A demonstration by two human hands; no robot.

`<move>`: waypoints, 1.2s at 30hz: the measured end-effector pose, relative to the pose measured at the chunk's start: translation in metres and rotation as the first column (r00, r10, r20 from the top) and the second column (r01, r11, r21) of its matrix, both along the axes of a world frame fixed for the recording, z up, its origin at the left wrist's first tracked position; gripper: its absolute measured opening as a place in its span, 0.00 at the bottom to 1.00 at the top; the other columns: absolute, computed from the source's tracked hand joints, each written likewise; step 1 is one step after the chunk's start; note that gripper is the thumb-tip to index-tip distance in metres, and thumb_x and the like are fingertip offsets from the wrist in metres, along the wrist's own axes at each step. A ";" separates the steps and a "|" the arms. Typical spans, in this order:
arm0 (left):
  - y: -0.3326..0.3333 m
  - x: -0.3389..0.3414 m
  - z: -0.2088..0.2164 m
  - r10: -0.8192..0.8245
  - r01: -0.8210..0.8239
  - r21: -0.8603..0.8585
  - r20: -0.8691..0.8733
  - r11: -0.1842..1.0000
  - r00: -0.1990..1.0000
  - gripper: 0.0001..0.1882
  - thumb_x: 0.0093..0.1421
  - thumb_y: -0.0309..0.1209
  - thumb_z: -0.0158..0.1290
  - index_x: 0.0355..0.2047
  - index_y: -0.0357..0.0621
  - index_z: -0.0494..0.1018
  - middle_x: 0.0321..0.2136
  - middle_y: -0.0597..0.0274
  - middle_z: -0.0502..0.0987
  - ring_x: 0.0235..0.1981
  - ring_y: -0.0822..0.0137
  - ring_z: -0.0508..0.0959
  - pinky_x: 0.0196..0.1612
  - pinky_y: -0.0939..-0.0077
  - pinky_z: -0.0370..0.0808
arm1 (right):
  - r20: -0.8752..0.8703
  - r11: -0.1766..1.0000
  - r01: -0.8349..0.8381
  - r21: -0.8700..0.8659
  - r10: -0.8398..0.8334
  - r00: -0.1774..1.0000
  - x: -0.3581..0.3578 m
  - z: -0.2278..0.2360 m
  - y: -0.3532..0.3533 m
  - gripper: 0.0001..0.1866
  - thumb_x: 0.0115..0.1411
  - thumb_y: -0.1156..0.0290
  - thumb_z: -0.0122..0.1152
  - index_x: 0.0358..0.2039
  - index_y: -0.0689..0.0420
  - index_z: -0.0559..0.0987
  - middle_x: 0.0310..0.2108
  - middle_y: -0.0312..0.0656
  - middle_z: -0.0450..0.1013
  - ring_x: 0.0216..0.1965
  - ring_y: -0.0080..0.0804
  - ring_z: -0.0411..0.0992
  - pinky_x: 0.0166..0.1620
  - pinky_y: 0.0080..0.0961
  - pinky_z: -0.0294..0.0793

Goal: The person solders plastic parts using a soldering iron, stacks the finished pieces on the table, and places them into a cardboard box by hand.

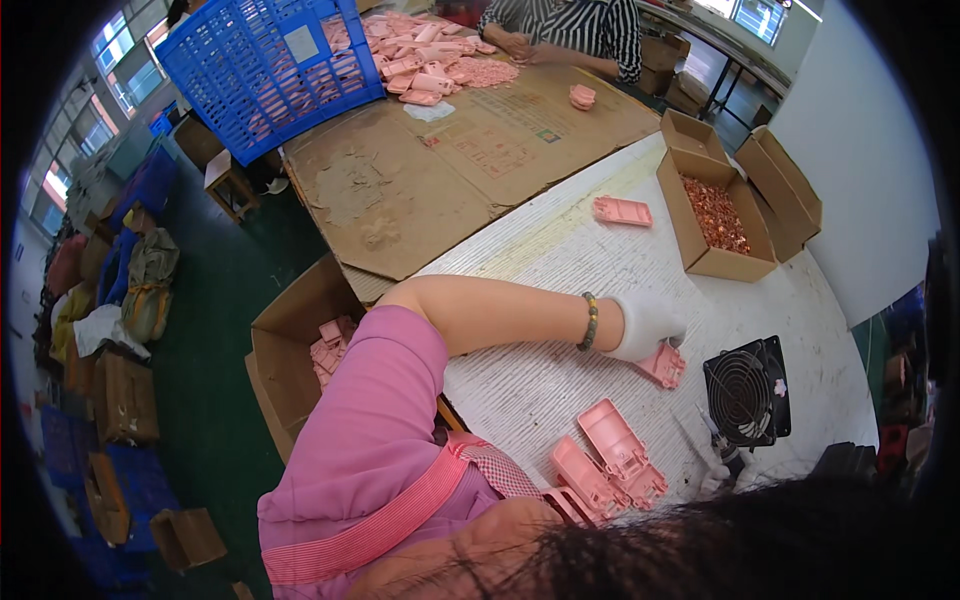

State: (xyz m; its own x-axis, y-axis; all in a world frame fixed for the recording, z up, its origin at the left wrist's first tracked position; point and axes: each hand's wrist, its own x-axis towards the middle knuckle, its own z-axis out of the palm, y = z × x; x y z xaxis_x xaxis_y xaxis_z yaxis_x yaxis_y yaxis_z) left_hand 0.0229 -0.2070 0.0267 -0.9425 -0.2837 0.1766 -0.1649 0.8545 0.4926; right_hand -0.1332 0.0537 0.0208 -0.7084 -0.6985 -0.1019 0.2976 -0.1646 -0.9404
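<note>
My left hand [648, 322], in a white glove with a beaded bracelet at the wrist, is closed on the end of a pink plastic casing [663, 368] over the white table. Low at the right, my right hand [716, 478] shows only white-gloved fingers; dark hair hides the rest. Those fingers are closed about a thin grey pointed tool [698, 437], its exact kind unclear. Several more pink casings [612, 437], open side up, lie in front of my body. Just beyond the tool sits a black fan [742, 392] with a round wire guard.
Copper-coloured small parts [715, 214] fill an open cardboard box [728, 266] at the right. One pink casing [622, 211] lies farther back. A blue crate [262, 75] and heaped pink parts [430, 60] stand far off, near another person's hands [525, 48]. A carton [285, 345] is at my left.
</note>
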 end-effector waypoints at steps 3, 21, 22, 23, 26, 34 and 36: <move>0.013 0.002 0.003 -0.032 0.032 -0.017 -0.008 0.999 0.999 0.09 0.53 0.27 0.45 0.34 0.48 0.73 0.33 0.55 0.74 0.37 0.54 0.75 0.40 0.64 0.72 | 0.012 1.000 -0.022 -0.010 0.022 1.000 -0.007 -0.008 0.008 0.17 0.66 0.57 0.41 0.42 0.57 0.70 0.33 0.32 0.70 0.22 0.12 0.60 0.21 0.07 0.58; 0.030 0.002 0.004 -0.190 0.204 0.193 -0.090 0.960 0.978 0.05 0.54 0.27 0.50 0.31 0.41 0.71 0.29 0.52 0.73 0.34 0.55 0.73 0.38 0.67 0.71 | -0.026 0.985 -0.070 0.155 0.075 0.997 0.010 0.019 -0.002 0.08 0.63 0.70 0.44 0.37 0.61 0.67 0.24 0.45 0.72 0.18 0.21 0.66 0.21 0.16 0.66; 0.031 0.003 0.002 -0.185 0.208 0.189 -0.134 0.960 0.974 0.06 0.55 0.29 0.49 0.31 0.41 0.71 0.29 0.51 0.73 0.33 0.53 0.74 0.37 0.65 0.71 | -0.028 0.986 -0.032 0.162 0.037 0.999 0.015 0.024 -0.004 0.07 0.62 0.71 0.45 0.36 0.61 0.68 0.21 0.43 0.71 0.16 0.20 0.65 0.20 0.15 0.65; 0.032 0.003 0.001 -0.177 0.209 0.186 -0.177 0.960 0.968 0.07 0.56 0.31 0.48 0.30 0.42 0.71 0.28 0.50 0.73 0.31 0.50 0.74 0.36 0.62 0.71 | -0.034 0.985 -0.037 0.169 0.044 0.998 0.014 0.024 -0.003 0.07 0.62 0.70 0.46 0.36 0.61 0.68 0.21 0.43 0.71 0.16 0.20 0.65 0.20 0.14 0.64; 0.033 0.004 0.002 -0.183 0.206 0.156 -0.150 0.966 0.972 0.06 0.56 0.31 0.48 0.30 0.43 0.70 0.29 0.51 0.73 0.33 0.51 0.74 0.37 0.63 0.71 | -0.037 0.983 -0.038 0.181 0.045 0.998 0.011 0.018 0.001 0.08 0.62 0.69 0.47 0.36 0.60 0.69 0.21 0.41 0.72 0.16 0.19 0.65 0.20 0.13 0.65; 0.036 0.005 0.006 -0.173 0.189 0.147 -0.116 0.971 0.978 0.06 0.55 0.31 0.48 0.30 0.43 0.70 0.28 0.53 0.73 0.33 0.52 0.74 0.37 0.63 0.71 | -0.114 0.983 -0.083 0.166 0.103 0.988 0.010 0.015 0.004 0.09 0.61 0.69 0.48 0.36 0.61 0.71 0.21 0.40 0.73 0.16 0.17 0.66 0.20 0.12 0.67; 0.037 0.005 0.008 -0.160 0.172 0.148 -0.086 0.974 0.983 0.05 0.54 0.28 0.50 0.31 0.42 0.71 0.29 0.54 0.73 0.33 0.54 0.74 0.38 0.67 0.71 | -0.110 0.982 -0.076 0.175 0.096 0.989 0.010 0.016 0.004 0.09 0.61 0.69 0.49 0.36 0.61 0.71 0.21 0.40 0.73 0.16 0.17 0.66 0.20 0.12 0.66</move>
State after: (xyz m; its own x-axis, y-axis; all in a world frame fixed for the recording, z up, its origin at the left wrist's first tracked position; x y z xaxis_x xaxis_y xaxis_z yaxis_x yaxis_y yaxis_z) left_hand 0.0278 -0.1701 0.0352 -0.9650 -0.1536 0.2127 0.0139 0.7797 0.6260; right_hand -0.1229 0.0579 0.0367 -0.6604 -0.7369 -0.1443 0.1900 0.0219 -0.9815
